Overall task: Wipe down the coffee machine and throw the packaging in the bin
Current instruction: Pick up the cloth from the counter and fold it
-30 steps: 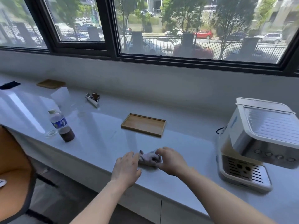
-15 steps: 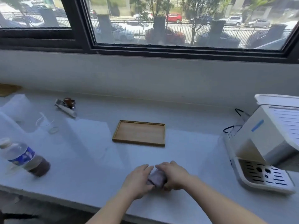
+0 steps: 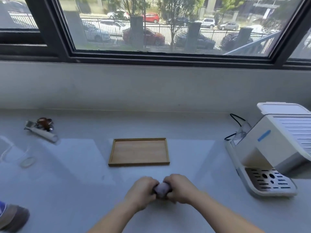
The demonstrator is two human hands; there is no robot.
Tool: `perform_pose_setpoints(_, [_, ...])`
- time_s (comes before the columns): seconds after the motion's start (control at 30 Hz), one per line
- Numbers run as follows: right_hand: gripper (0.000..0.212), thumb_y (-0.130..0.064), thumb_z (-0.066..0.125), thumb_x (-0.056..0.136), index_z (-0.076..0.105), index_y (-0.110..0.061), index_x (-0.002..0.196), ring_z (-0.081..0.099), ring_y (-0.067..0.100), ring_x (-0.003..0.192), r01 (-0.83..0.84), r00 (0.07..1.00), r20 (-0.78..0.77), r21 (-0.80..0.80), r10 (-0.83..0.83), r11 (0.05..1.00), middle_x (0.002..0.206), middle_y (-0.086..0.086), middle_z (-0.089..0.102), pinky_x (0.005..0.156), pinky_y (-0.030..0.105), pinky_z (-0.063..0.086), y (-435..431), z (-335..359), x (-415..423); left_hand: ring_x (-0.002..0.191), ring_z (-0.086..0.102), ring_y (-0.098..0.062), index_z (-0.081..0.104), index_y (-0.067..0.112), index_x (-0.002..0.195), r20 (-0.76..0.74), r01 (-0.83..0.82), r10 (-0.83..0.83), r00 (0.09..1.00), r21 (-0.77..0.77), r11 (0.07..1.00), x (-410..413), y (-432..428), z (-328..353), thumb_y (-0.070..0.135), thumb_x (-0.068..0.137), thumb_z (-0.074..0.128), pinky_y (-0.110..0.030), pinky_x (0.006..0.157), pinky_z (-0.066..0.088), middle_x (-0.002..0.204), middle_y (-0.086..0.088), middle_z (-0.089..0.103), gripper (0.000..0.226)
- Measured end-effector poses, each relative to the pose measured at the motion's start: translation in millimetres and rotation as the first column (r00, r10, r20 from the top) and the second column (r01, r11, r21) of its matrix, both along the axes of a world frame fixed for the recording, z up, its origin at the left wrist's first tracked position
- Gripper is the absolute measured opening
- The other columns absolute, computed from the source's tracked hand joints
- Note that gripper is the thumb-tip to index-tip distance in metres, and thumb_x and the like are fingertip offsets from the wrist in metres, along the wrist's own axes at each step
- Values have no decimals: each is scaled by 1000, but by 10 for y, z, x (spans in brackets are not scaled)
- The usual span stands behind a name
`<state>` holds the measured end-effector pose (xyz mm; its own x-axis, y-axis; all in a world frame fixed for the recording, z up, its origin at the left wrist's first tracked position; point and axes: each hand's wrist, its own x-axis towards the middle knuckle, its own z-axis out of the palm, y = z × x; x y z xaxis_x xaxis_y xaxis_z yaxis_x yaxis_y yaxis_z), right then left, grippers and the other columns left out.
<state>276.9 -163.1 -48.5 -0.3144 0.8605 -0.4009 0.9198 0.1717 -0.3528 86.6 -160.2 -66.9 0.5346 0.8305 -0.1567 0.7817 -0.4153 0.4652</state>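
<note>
A small pale grey-purple cloth is bunched up between my two hands near the counter's front edge. My left hand grips its left end and my right hand grips its right end, fingers curled around it. The white coffee machine stands at the right of the counter, its perforated drip tray facing me, well to the right of my hands. Small packaging pieces, a white strip and a brown item, lie at the far left.
A shallow wooden tray lies just beyond my hands. A clear glass stands at the left, and a bottle with dark liquid lies at the bottom left corner. A black cable runs behind the machine. The wall and window rise behind the white counter.
My hands have closed together and squeezed the cloth into a tight ball. The view has shifted forward and left, so the bottle is nearly out of frame.
</note>
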Motion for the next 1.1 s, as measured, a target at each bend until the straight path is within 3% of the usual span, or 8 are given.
perform_pose_setpoints(0.17, [17,-13,58,62,58,-18,78,64,20,70,28,998,-62,77,-23,997,72,1,70,53,29,46,456,274,-85,75,52,-19,55,15,75,121,-71,58,991,101,992,-132,399,275,14,66,51,-40,64,42,77,-1,61,10])
perform_pose_setpoints(0.27, [16,-15,56,63,57,-19,78,64,21,71,49,995,-93,108,-39,993,69,1,70,58,35,54,714,361,-167,70,50,-21,56,11,73,129,-88,66,989,173,981,-196,670,424,8,65,55,-37,59,35,73,-4,62,9])
perform_pose_setpoints(0.4, [14,-21,61,68,57,-18,82,62,23,77,36,996,-82,210,-19,977,79,0,69,63,35,51,1052,413,-298,72,47,-19,56,11,75,97,-113,92,991,230,967,-275,979,503,6,66,56,-32,60,28,75,-3,61,10])
perform_pose_setpoints(0.6, [19,-20,61,69,61,-19,87,60,25,84,84,992,-111,259,-57,962,89,2,63,64,32,45,1396,336,-419,79,55,-22,62,14,81,84,-140,125,989,199,970,-325,1370,466,5,67,54,-39,68,44,79,-2,64,18])
perform_pose_setpoints(0.97, [26,-24,64,73,61,-19,98,57,30,101,102,995,-44,196,-95,975,108,7,60,73,34,45,1663,-138,-412,82,57,-21,50,25,73,27,-148,147,989,38,988,-296,1695,-10,11,65,54,-40,70,46,82,1,63,16])
perform_pose_setpoints(1.1, [26,-25,63,77,59,-18,102,52,29,107,120,992,-64,142,-112,983,111,7,56,80,37,47,1637,-271,-399,86,58,-21,62,18,86,57,-158,158,986,-11,987,-301,1694,-174,8,68,53,-41,75,48,89,0,66,23])
